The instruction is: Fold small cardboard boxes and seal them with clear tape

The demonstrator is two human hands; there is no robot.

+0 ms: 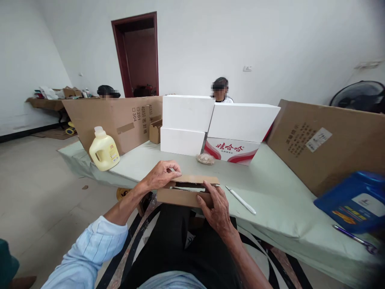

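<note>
A small brown cardboard box (183, 192) rests at the near edge of the pale green table (270, 188), above my lap. My left hand (161, 174) curls over its top flap at the left end, fingers closed on the flap's edge. My right hand (217, 206) grips the box's front right corner, thumb on top and fingers wrapped around the side. The top flap is partly lifted, leaving a dark gap. A white pen-like tool (240, 199) lies on the table just right of my right hand.
A yellow detergent jug (104, 149) stands at the left. White foam boxes (186, 122), a red-and-white carton (231, 150) and large cardboard sheets (327, 142) wall the table's back. A blue pack (355, 200) and a pen lie at the right. Two people sit beyond.
</note>
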